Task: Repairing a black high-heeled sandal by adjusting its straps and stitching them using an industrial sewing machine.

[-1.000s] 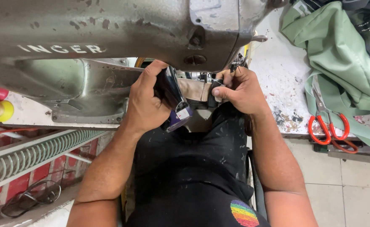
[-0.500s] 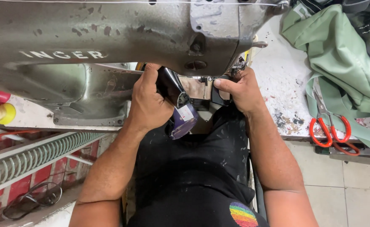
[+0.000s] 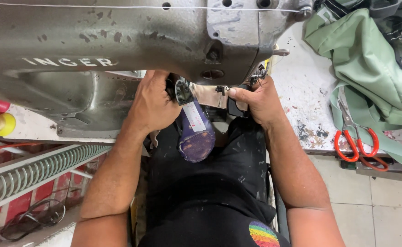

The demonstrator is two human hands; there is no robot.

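A big grey sewing machine [image 3: 118, 41] fills the top of the head view. Under its head, my left hand [image 3: 153, 103] grips the black upper part of a shoe whose purple insole [image 3: 196, 137] points down toward my lap. My right hand [image 3: 258, 100] pinches the other black edge of the same shoe [image 3: 234, 107] beside the needle area [image 3: 219, 89], thumb stretched left. The needle itself is mostly hidden by the machine head.
Red-handled scissors [image 3: 356, 144] lie on the white stained table [image 3: 301, 91] at right, next to a green fabric bag [image 3: 370, 59]. Thread spools [image 3: 0, 123] sit at far left. A ribbed metal rail [image 3: 36, 169] and a tiled floor [image 3: 384, 206] lie below.
The shoe has turned so that its purple insole now shows fully and hangs lower. Both hands have shifted slightly up under the machine head.
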